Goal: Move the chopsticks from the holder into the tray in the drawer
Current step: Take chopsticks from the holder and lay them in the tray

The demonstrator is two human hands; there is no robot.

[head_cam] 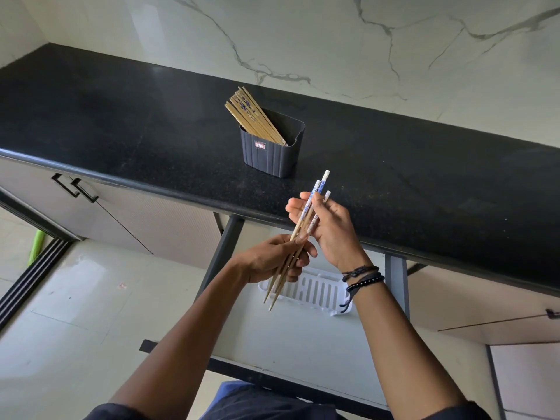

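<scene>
A dark ribbed holder [270,153] stands on the black counter [121,128] with several wooden chopsticks [254,116] leaning out to the left. Below the counter edge a drawer [288,338] stands pulled out, and a white slotted tray [315,291] lies inside it. Both hands hold a small bunch of chopsticks [303,225] with blue-and-white patterned tops above the drawer. My left hand [272,259] grips the lower half of the bunch. My right hand [327,225] holds the patterned upper ends between thumb and fingers. The tips point down towards the tray's left end.
Closed cabinet doors with black handles [75,186] sit under the counter at the left. A marble wall [333,40] rises behind the counter. A green object [35,247] lies on the floor at far left. Another cabinet front [485,301] is at the right.
</scene>
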